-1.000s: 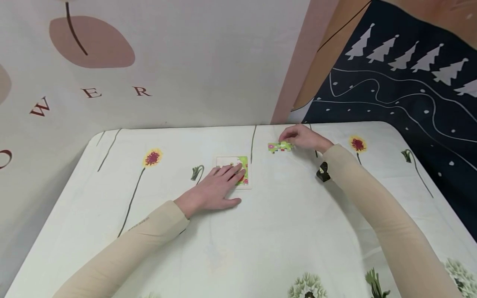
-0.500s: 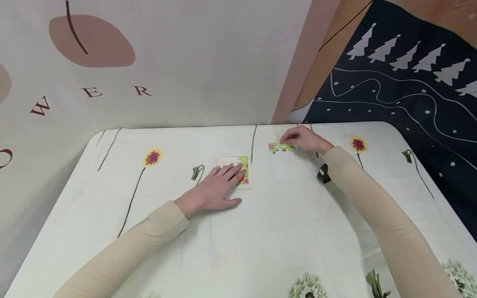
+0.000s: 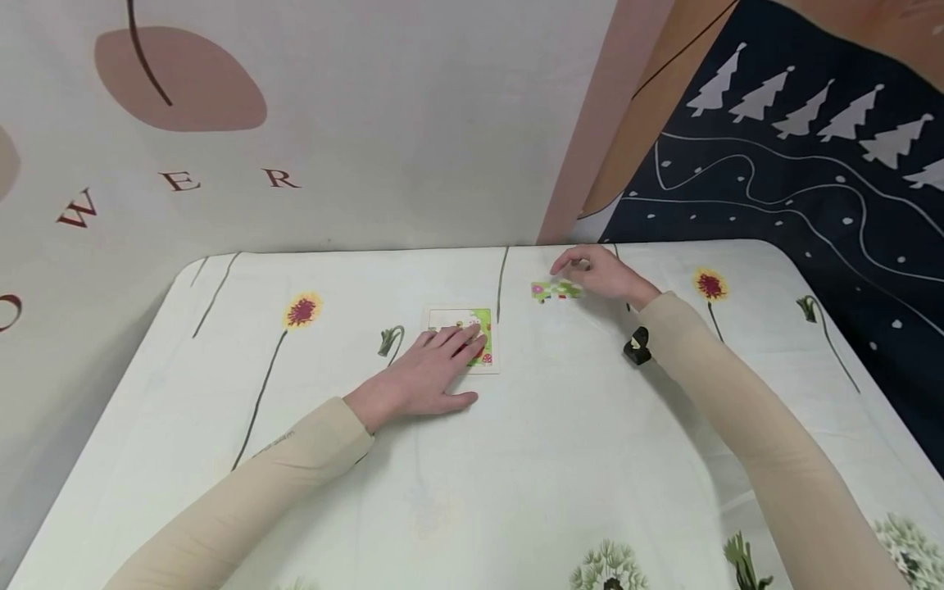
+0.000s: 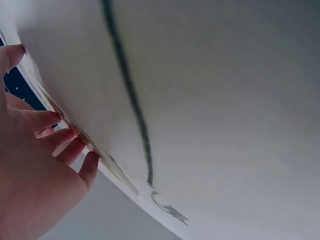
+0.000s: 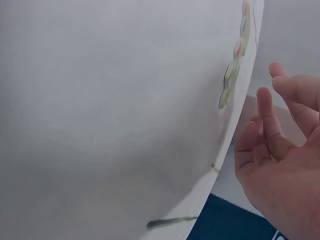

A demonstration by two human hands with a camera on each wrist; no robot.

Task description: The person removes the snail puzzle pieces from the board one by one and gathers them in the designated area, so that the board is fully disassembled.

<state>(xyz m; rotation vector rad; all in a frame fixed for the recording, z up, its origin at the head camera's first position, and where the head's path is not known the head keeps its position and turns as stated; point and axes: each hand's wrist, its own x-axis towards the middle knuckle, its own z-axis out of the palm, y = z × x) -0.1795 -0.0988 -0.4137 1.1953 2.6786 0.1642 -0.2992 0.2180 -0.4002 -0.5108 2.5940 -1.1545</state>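
My left hand [image 3: 424, 381] rests with spread fingers on a small jigsaw puzzle board [image 3: 483, 368], hiding much of its picture. The board has a pale frame and a green and red print along its right side. In the left wrist view the fingertips of the left hand [image 4: 40, 165] touch the board [image 4: 117, 172]. To the right of the board, a row of green puzzle pieces [image 3: 542, 291] lies on the cloth. Just above this row is my right hand [image 3: 601, 272]. From the right wrist view, the right hand [image 5: 285, 145] holds nothing, its fingers loosely bent and apart from the pieces [image 5: 235, 65].
A white tablecloth [image 3: 546, 459] with printed flowers covers the table. Its back edge meets a hanging light cloth [image 3: 413, 164], with a dark tree-patterned cloth [image 3: 796, 188] at the right. A small black device [image 3: 637, 346] sits at the right wrist.
My right fingers, earlier touching the green pieces, have lifted off them. The pieces have shifted very slightly to the right. My left hand has stayed on the board.
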